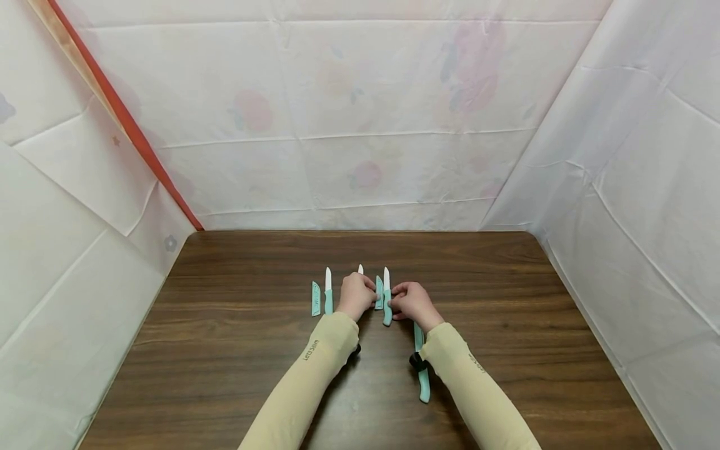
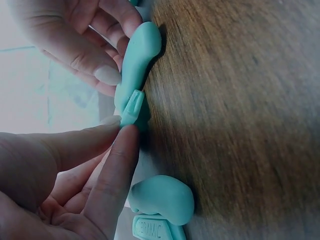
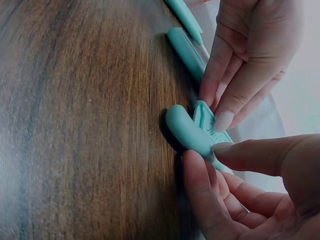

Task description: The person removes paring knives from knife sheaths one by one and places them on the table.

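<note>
My left hand (image 1: pixel 357 294) pinches the lower end of a teal knife sheath (image 2: pixel 132 107) between thumb and index finger. Right beside that sheath lies a small knife (image 1: pixel 387 309) with a white blade pointing away from me and a curved teal handle. My right hand (image 3: pixel 260 185) pinches this handle between thumb and forefinger from the right. Sheath and knife lie side by side, close together; in the wrist views the sheath's end overlaps the handle. Another white-bladed knife (image 1: pixel 360 269) is mostly hidden by my left hand, only its tip showing in the head view.
Farther left on the brown wooden table (image 1: pixel 225 350) lie another teal sheath (image 1: pixel 315 299) and a white-bladed knife (image 1: pixel 329 294). Under my right wrist is a long teal-handled piece (image 1: pixel 424 387), partly covered by the black wrist strap (image 1: pixel 417 361). White cloth walls surround the table's back and sides.
</note>
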`<state>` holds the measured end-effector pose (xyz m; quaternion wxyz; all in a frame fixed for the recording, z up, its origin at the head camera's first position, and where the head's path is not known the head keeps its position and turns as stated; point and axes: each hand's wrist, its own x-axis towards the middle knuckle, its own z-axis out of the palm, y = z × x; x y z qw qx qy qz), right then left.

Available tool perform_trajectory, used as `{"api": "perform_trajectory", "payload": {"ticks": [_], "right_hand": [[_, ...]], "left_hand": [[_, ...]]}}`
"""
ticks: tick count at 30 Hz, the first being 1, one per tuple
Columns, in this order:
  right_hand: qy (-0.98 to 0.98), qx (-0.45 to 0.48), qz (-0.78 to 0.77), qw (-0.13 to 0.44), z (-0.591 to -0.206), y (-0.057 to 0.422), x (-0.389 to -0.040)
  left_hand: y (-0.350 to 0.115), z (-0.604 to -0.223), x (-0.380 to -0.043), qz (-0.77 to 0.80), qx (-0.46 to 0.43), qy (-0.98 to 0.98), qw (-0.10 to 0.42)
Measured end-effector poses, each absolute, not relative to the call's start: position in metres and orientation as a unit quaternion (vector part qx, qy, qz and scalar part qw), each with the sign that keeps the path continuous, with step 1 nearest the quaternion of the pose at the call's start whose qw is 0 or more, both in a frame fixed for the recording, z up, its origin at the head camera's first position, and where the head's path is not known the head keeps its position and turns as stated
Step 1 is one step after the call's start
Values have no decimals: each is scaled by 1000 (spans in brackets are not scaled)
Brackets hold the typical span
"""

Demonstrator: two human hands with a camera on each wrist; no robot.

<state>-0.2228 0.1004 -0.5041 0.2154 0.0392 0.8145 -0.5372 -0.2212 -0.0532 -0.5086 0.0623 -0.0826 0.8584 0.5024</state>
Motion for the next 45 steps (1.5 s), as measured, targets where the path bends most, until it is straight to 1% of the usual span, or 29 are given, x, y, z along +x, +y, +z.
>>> {"api": "perform_trajectory", "payload": {"ticks": [9,20,29,38,45], "right_hand": [[811,42,-542,216,-505,100,-221],[811,31,-547,206,-505,106,-219],[812,13,-546,207,-493,109,-214],[824,-30,-528,202,-486,113,-204],[833,-86,-511,192,-478,116,-193]], "left_hand": [[-55,-507,-218,504,-79,859,50],[-57,-505,-213,544,-86,833,50],[-61,-502,-206,539,-70,838,49],[-64,-502,-197,522,-41,850,54],[-66,-497,-186,512,-4,858,37]]}}
